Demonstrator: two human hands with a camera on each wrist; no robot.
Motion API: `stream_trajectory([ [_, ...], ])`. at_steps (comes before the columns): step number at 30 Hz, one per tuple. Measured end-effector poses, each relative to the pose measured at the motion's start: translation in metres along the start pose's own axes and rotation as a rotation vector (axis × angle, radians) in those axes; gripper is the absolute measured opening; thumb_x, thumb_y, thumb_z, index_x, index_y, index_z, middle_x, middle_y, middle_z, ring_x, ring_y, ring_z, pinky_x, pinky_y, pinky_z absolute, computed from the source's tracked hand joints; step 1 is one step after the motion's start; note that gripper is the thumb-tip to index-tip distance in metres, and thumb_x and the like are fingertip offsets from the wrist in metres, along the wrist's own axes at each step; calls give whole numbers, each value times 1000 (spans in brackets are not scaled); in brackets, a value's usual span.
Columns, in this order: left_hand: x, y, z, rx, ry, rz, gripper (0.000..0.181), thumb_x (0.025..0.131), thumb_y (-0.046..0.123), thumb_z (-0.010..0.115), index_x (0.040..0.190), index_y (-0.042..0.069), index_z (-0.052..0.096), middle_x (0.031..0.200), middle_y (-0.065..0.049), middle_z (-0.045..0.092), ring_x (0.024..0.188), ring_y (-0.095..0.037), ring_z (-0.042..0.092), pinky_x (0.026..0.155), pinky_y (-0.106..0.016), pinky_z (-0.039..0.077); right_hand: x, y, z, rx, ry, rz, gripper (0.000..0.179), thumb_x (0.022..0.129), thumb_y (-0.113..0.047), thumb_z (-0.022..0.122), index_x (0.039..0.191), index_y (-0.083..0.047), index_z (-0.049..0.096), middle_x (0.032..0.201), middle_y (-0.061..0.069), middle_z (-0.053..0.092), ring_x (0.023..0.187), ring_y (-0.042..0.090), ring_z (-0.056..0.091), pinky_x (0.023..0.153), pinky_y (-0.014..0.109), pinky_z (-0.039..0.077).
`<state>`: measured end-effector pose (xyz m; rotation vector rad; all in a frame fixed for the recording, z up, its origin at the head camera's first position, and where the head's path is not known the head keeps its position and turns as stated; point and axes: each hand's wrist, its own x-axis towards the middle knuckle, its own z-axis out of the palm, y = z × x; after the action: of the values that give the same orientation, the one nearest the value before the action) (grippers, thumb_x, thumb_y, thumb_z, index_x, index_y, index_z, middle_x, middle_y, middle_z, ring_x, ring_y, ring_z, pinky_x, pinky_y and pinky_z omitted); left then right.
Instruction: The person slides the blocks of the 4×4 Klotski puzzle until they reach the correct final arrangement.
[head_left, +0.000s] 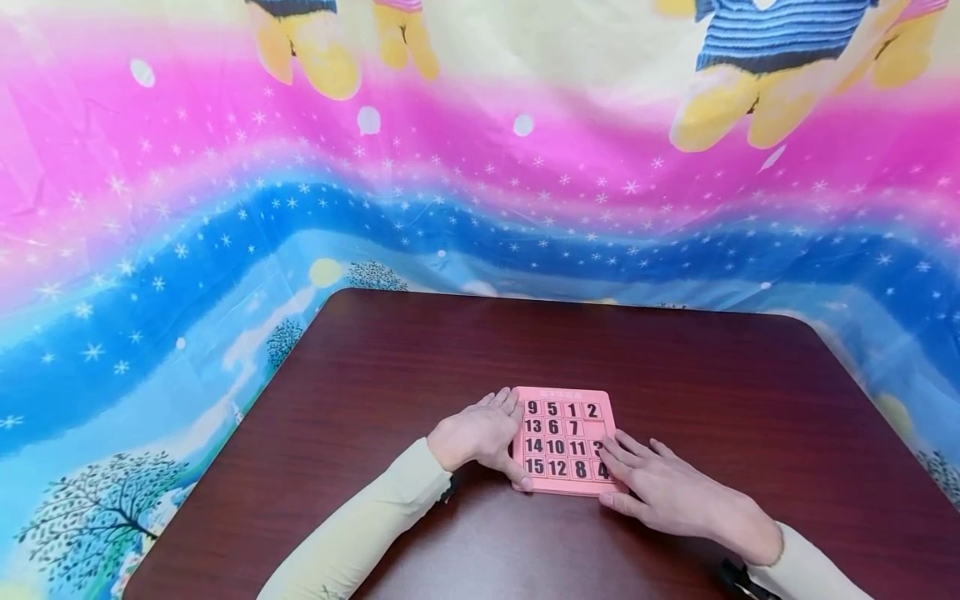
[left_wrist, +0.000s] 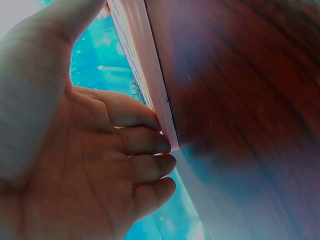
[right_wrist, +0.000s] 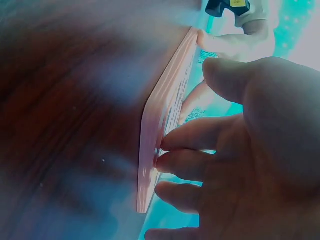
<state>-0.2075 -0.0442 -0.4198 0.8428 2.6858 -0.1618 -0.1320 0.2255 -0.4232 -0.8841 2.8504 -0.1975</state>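
Observation:
A pink sliding number puzzle (head_left: pixel 558 440) lies flat on the brown table, its square tiles printed with black numbers. A vacant slot shows at the right end of its second row, beside the 7 and above the 3. My left hand (head_left: pixel 483 435) rests along the puzzle's left side, fingers extended and thumb at the near left corner. In the left wrist view, the fingertips meet the puzzle's side (left_wrist: pixel 157 85). From the right, my right hand (head_left: pixel 663 492) reaches over the edge with straight fingers, partly covering the 3 and 4 tiles. Its thumb lies by the near right corner.
The dark brown table (head_left: pixel 450 350) has rounded corners and extends around the puzzle on all sides. A colourful printed cloth (head_left: pixel 480 167) hangs behind it and along both sides. Dark straps sit at both wrists.

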Motion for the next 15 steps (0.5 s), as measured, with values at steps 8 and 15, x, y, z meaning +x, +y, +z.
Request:
stream_trajectory([
  [8,2,0,2,1,7,5,127,65,82,67,156,5,23,165,-14,14,153,-24,15,126,-33,17,0,1,1,-7,3,0,72,95,-60,50,142,-5,52,150,14,47,143,37,38,107,70,34],
  [15,3,-1,2,2,-5,3,127,65,82,67,156,5,21,165,-14,14,154,-25,14,127,-34,16,14,9,-1,1,-14,15,70,95,-56,52,143,-5,50,152,15,45,144,38,35,108,70,33],
])
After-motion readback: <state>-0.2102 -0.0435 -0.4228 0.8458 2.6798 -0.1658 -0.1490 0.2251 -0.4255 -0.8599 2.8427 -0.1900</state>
